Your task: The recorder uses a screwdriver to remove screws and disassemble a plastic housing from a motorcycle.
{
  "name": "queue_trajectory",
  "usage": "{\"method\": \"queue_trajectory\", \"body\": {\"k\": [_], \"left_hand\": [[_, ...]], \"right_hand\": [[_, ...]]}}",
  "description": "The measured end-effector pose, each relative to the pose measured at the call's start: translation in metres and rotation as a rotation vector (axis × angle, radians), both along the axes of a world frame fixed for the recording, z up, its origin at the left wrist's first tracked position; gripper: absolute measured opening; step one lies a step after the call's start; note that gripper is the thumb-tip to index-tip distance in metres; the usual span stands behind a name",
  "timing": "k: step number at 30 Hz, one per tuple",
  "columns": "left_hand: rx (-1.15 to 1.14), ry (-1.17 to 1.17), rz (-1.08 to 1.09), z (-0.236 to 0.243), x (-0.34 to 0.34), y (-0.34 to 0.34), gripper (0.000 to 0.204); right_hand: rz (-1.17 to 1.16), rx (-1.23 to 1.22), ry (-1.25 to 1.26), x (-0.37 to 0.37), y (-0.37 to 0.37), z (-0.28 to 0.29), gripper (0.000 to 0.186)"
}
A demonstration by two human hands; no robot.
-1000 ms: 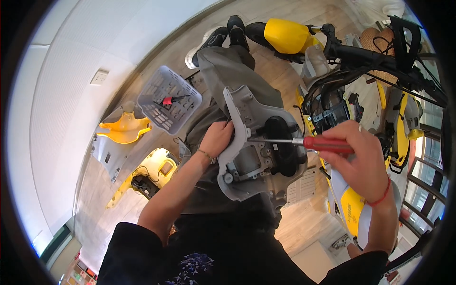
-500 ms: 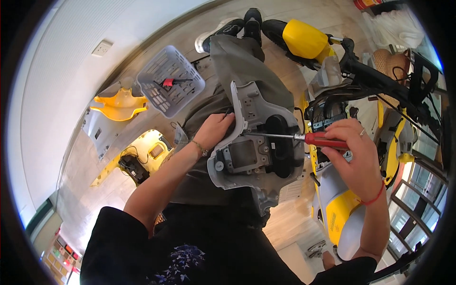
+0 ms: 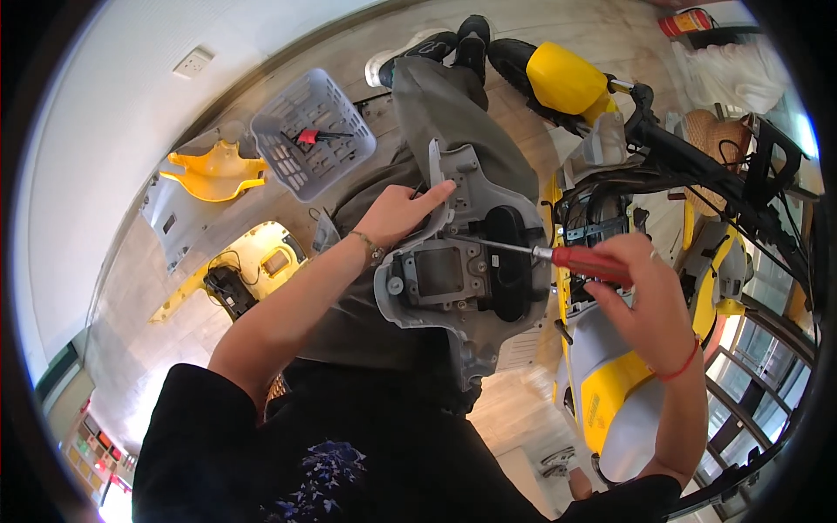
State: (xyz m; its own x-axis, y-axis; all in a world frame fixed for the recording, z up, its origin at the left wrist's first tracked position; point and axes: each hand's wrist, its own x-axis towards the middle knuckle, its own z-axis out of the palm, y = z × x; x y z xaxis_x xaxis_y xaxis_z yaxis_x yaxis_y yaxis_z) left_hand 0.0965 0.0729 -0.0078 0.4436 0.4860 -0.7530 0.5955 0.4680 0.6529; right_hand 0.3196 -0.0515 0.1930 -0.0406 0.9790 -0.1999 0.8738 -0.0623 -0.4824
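In the middle of the frame a moulded grey plastic housing (image 3: 514, 205) with a raised, curved rim rests across the person's dark grey trousers (image 3: 432, 100). Set into it are a long black oval part (image 3: 506, 283) and, left of that, a grey metal bracket (image 3: 475, 270) around a rectangular opening.

The right hand (image 3: 652, 301), right of centre, grasps a screwdriver with a translucent red handle (image 3: 575, 260) — fingers bent over the grip, thumb held apart below it. Its slim metal shaft points left across the black oval part, the tip near the inner side of the rim; whether it sits in a screw is too small to tell. The left hand (image 3: 397, 213) holds the housing by its left rim, thumb stretched over the edge, the other fingers mostly hidden behind it.

At upper left a grey-blue slotted plastic basket (image 3: 364, 144) contains a small red-and-black item (image 3: 308, 136). Just left of the basket lies a curved bright yellow plastic shell (image 3: 214, 177); below, a flat yellow panel (image 3: 275, 244) carries a black part with thin wires (image 3: 229, 289).

At upper right a rounded yellow fender (image 3: 567, 78) sits beside a black tyre (image 3: 513, 63) — a yellow-and-grey body panel (image 3: 606, 397) stands at lower right.
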Motion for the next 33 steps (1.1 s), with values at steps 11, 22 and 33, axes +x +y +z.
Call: {"method": "queue_trajectory", "body": {"k": [11,22,33], "left_hand": [[0.092,-0.014,-0.181,0.032,0.012,-0.007,0.067],[0.073,-0.051,-0.217,0.031,0.021,-0.022,0.059],[0.233,-0.016,-0.287,0.032,0.033,-0.037,0.057]], "right_hand": [[-0.491,-0.265,0.036,0.002,0.000,0.009,0.021],[0.217,-0.114,-0.102,-0.007,-0.007,0.027,0.030],[-0.591,-0.523,0.067,0.000,-0.010,0.019,0.010]]}}
